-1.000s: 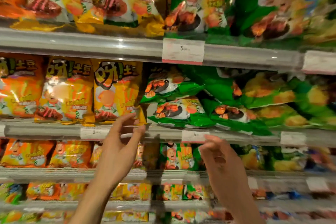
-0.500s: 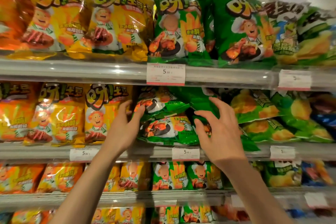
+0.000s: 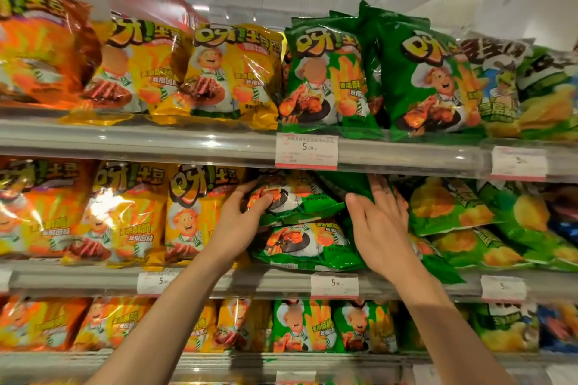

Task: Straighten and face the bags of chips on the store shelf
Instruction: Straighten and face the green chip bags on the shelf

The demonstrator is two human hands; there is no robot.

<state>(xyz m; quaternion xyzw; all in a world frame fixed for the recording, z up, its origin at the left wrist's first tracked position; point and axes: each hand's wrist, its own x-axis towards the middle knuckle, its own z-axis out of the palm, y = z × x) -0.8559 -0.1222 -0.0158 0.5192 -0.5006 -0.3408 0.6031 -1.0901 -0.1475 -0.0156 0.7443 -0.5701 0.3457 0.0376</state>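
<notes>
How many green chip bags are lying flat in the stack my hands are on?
2 clearly visible: the upper green bag, held between the left hand and right hand, and the lower green bag beneath it. More may be hidden behind.

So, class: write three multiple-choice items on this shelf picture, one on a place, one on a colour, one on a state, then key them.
1. Which shelf holds the bags that both hands touch?
A. top
B. middle
C. bottom

2. What colour is the bag under the left hand?
A. green
B. blue
C. orange

3. How do the touched bags lie?
A. upright, facing out
B. tipped over, stacked flat
C. hanging from hooks

Key:
1 B: the left hand and right hand reach the middle shelf.
2 A: the top green bag is green.
3 B: it lies flat on the lower green bag.
</notes>
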